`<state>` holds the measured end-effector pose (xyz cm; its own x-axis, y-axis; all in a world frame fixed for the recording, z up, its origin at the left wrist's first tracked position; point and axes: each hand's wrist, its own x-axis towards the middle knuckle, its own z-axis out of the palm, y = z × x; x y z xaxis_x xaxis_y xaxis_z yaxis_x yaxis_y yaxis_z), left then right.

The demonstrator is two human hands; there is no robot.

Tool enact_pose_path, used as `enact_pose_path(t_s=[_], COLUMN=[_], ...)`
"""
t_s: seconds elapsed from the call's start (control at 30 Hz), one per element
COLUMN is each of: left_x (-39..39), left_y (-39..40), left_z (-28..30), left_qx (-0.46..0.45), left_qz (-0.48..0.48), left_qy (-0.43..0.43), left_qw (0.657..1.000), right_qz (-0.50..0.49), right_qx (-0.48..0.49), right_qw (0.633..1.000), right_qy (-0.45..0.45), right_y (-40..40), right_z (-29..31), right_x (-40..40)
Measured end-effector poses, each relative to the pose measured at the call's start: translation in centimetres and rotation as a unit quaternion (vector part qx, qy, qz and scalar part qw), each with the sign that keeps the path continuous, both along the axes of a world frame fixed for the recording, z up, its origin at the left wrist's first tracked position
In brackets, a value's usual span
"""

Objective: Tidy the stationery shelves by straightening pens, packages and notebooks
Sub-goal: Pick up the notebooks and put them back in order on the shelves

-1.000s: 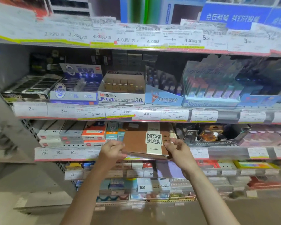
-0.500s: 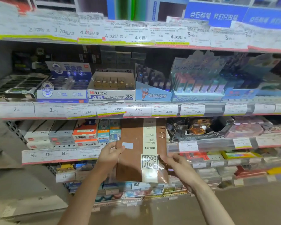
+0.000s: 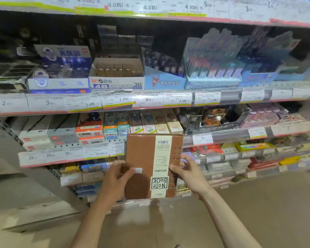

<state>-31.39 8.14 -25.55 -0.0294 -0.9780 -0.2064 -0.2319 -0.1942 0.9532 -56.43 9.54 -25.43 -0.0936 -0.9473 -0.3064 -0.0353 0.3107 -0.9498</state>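
Observation:
A brown ring-bound notebook (image 3: 141, 154) with a cream band reading "NOTE BOOK" upside down is held upright in front of the lower shelves. My left hand (image 3: 117, 178) grips its left edge, thumb across the cover near a small white sticker. My right hand (image 3: 188, 170) pinches the right edge at the metal rings. Behind the notebook's top, a row of slim boxed packages (image 3: 150, 122) lies on the third shelf.
The shelf above carries an eraser box (image 3: 116, 76), a blue display box (image 3: 164, 77) and pastel pen displays (image 3: 213, 68). White and orange boxes (image 3: 64, 133) sit left on the third shelf. Price-label strips (image 3: 115, 101) front every shelf. Lower shelves hold stacked packs; the floor is below.
The notebook has come off the third shelf, been tipped upright and lowered in front of the lower shelves. Both hands moved down with it. The camera has moved closer.

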Motion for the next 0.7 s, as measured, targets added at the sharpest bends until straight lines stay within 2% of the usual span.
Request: enact_pose_path(t_s=[0.17,0.33,0.53,0.7], left_x=[-2.6,-8.1,-20.5,-32.7], left_y=[2.2,3.9,7.4,10.2], left_z=[-0.3,0.8,2.9,4.7], left_qx=[-0.007,-0.019,-0.064,-0.077], left_qz=[0.005,-0.03,-0.03,-0.085], left_qy=[0.009,0.003,0.066,0.084], left_qw=[1.0,0.999,0.995,0.99], right_qz=[-0.021,-0.057,-0.122,-0.188], right_qx=[-0.019,-0.052,-0.1,-0.133], right_qw=[1.0,0.997,0.987,0.973], right_qy=[-0.003,-0.002,-0.017,-0.011], right_y=[3.0,6.4,11.1,16.0], right_z=[-0.8,0.4,2.1,3.3], right_x=[-2.4,-7.6,-18.0,-28.7])
